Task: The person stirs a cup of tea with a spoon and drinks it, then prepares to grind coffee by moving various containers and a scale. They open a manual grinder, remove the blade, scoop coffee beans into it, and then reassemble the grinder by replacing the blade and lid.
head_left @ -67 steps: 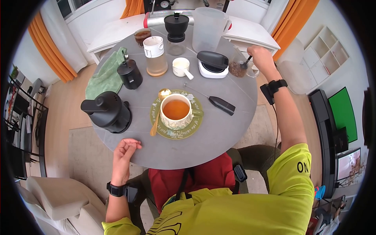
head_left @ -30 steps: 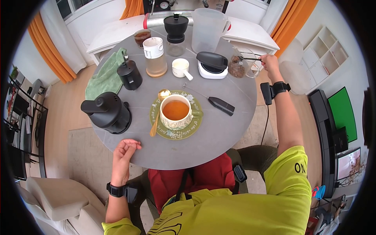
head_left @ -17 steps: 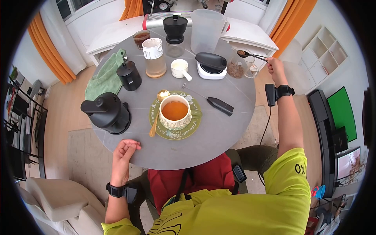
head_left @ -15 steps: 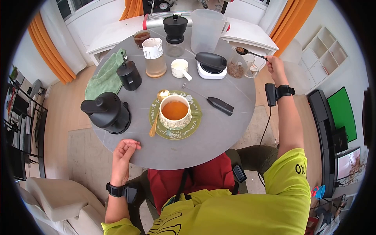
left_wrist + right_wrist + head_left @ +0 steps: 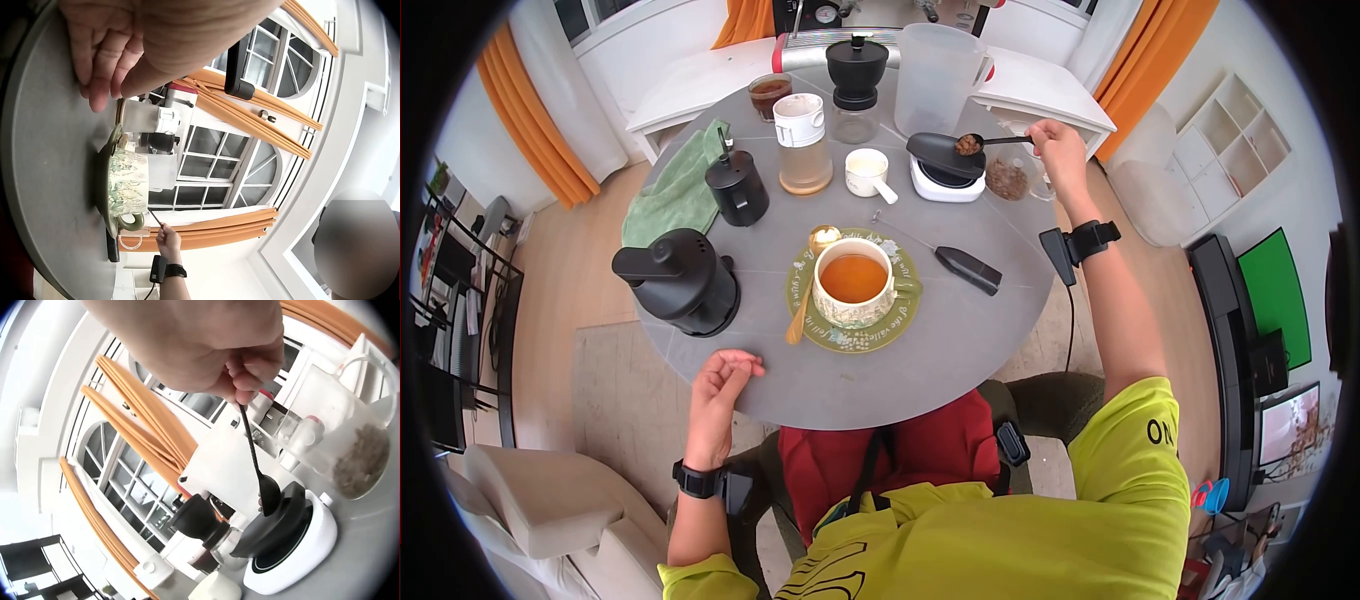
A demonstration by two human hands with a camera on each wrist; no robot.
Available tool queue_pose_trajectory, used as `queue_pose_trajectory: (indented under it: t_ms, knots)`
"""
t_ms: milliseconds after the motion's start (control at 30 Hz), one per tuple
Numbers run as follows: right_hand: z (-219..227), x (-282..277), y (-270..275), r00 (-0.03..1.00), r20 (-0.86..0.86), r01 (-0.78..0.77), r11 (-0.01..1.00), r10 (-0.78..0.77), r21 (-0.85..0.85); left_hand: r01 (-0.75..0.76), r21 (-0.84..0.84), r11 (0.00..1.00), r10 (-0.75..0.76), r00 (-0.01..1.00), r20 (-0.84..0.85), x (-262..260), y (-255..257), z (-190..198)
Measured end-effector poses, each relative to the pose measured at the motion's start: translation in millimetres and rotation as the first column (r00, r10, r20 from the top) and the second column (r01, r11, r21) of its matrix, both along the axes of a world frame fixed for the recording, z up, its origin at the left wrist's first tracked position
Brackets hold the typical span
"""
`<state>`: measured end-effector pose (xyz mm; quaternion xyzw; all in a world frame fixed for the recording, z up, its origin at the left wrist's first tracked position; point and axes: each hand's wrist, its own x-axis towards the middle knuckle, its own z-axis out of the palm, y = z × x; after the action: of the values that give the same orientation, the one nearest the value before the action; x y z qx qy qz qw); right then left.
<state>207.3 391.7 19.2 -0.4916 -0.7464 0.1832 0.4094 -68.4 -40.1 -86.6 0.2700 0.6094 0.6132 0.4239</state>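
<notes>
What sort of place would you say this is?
Probably a living or dining room in a home, judging by the beige upholstered seat, the orange curtain and the round table.

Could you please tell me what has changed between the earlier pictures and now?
The right hand has lifted the black spoon out of the glass jug and moved it left, over the black tray on the white base; the spoon now carries brown beans. Nothing was let go. The left hand and the cup stayed as they were.
</notes>
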Motion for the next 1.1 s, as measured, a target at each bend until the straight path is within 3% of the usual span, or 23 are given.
queue_pose_trajectory:
  t_ms: [33,67,133,167,233,267,333,467,567,633,667,733,767,833,867,967,1033,1100]
  knots:
    - [1,-4,-5,0.996,0.093,-0.009,0.995,0.0,0.102,0.003,0.006,1.0,-0.003,1.0,0.0,0,0,-1]
    - [2,-8,-11,0.996,0.093,-0.01,0.995,0.0,0.102,0.002,0.005,1.0,-0.002,1.0,0.001,0,0,-1]
    - [4,-15,-21,0.974,0.223,-0.103,0.946,0.034,0.306,0.003,0.002,1.0,-0.003,1.0,0.006,0,0,0]
    - [3,-16,-23,0.974,0.223,-0.103,0.947,0.034,0.305,0.003,0.001,1.0,-0.003,1.0,0.007,0,0,0]
    - [2,-18,-25,0.946,0.295,-0.276,0.805,0.132,0.525,0.006,0.007,1.0,-0.006,1.0,0.009,0,0,0]
    - [1,-18,-27,0.946,0.296,-0.276,0.806,0.131,0.524,0.008,0.006,1.0,-0.008,1.0,0.01,0,0,0]
    - [2,-19,-30,0.892,0.431,-0.396,0.698,0.137,0.597,0.022,0.002,1.0,-0.022,1.0,0.01,1,0,4]
    - [5,-18,-39,0.851,0.502,-0.468,0.651,0.151,0.597,0.021,-0.002,1.0,-0.021,1.0,0.004,6,-3,27]
    - [5,-18,-38,0.876,0.457,-0.437,0.646,0.151,0.625,0.018,0.031,0.999,-0.016,0.997,-0.069,6,-4,37]
    - [5,-17,-34,0.968,0.227,-0.233,0.716,0.105,0.659,0.026,0.027,0.999,-0.024,0.995,-0.094,5,-5,37]
    - [9,-15,-33,0.968,0.227,-0.233,0.715,0.106,0.659,0.026,0.027,0.999,-0.023,0.995,-0.095,4,-5,35]
    - [19,-6,-29,0.997,0.041,0.051,0.937,-0.069,0.346,0.023,-0.031,0.999,-0.026,0.996,-0.087,5,-4,26]
    - [19,1,-20,0.997,0.041,0.051,0.936,-0.07,0.347,0.024,-0.03,0.999,-0.026,0.996,-0.087,5,-3,25]
    - [14,20,5,0.974,-0.221,0.106,0.955,-0.044,0.277,0.05,-0.055,0.997,-0.054,0.996,-0.076,7,-2,22]
    - [13,30,13,0.965,-0.248,0.14,0.965,-0.083,0.224,0.05,-0.055,0.997,-0.054,0.996,-0.074,7,-2,20]
    - [5,50,26,0.95,-0.267,0.205,0.969,-0.163,0.136,0.055,-0.056,0.997,-0.06,0.995,-0.084,6,-1,17]
    - [-1,52,28,0.949,-0.244,0.242,0.956,-0.198,0.164,0.053,-0.049,0.997,-0.057,0.995,-0.084,7,-1,16]
    - [-4,51,23,0.961,0.128,0.184,0.915,-0.243,0.36,0.058,-0.046,0.997,-0.062,0.995,-0.082,7,0,15]
